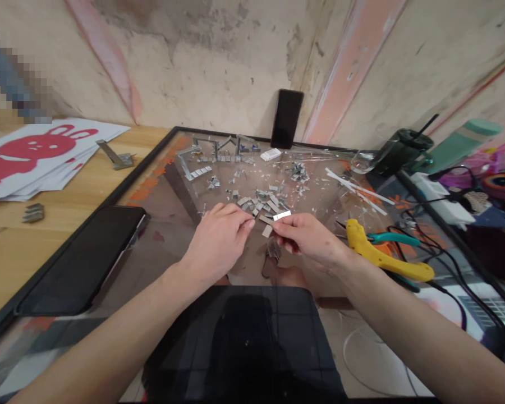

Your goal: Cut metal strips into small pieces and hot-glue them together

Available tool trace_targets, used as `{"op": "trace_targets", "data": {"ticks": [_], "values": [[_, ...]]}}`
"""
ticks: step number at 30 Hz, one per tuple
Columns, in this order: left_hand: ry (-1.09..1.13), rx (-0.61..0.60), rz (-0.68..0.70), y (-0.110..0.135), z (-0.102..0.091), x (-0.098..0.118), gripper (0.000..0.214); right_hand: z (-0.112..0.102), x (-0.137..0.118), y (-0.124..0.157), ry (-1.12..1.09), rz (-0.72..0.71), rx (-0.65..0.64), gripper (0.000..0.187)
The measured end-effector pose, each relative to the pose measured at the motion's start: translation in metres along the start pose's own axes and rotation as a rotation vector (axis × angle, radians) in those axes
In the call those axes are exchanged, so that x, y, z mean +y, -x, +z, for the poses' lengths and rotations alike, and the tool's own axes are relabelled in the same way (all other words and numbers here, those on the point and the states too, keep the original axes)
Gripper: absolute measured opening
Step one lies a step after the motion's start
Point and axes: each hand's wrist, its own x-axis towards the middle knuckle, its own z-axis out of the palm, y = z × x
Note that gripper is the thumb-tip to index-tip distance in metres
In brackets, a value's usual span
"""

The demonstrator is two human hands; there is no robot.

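Note:
My right hand (305,238) pinches a small flat shiny strip (282,215) between thumb and fingers, just above the glass tabletop (164,230). My left hand (219,238) is closed, thumb against index finger; whatever its fingertips hold is too small to make out. Between and beyond the two hands lies a loose pile of small grey flat pieces (273,199). A single grey piece (267,231) sits right by my right fingertips. Farther back stand frame-like shapes (225,148) made of grey strips.
Right of my right arm lie a yellow glue gun (382,255), teal-handled pliers (394,239) and cables. White sticks (357,191) and an eraser (271,154) lie farther back. One phone (287,119) leans on the wall; another (84,261) lies left. A dark panel (244,348) is nearest me.

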Motion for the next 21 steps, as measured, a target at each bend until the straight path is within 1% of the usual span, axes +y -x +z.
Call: {"op": "trace_targets", "data": {"ticks": [2,4,6,8,10,12,14,15,17,19,21], "values": [[0.173,0.002,-0.016,0.003,-0.003,0.008,0.023,0.0,0.001,0.004,-0.064,0.007,-0.019,0.024],[0.316,-0.07,-0.019,0.007,-0.006,0.016,0.027,-0.001,0.003,0.008,-0.141,0.014,-0.074,0.023],[0.37,-0.142,-0.033,0.009,-0.008,0.022,0.019,-0.003,0.006,0.011,-0.202,0.023,-0.133,0.023],[0.362,-0.152,-0.044,0.011,-0.008,0.025,0.011,-0.006,0.009,0.014,-0.173,0.012,-0.142,0.025],[0.333,-0.118,-0.03,0.012,-0.007,0.025,0.01,-0.008,0.012,0.016,-0.032,-0.051,-0.077,0.022],[0.282,-0.092,0.007,0.013,-0.006,0.024,0.01,-0.01,0.014,0.019,0.196,-0.122,-0.001,0.016],[0.213,-0.094,0.04,0.014,-0.005,0.023,0.01,-0.009,0.016,0.021,0.468,-0.166,0.052,0.026],[0.178,-0.109,0.051,0.015,-0.005,0.024,0.01,-0.008,0.017,0.022,0.607,-0.183,0.074,0.031],[0.102,-0.158,0.078,0.016,-0.004,0.027,0.01,-0.006,0.021,0.023,0.842,-0.229,0.109,0.032],[0.013,-0.224,0.121,0.017,-0.003,0.032,0.012,-0.005,0.024,0.021,0.972,-0.288,0.122,0.027],[-0.075,-0.279,0.167,0.017,-0.001,0.035,0.013,-0.007,0.025,0.018,1.034,-0.317,0.117,0.024]]}}
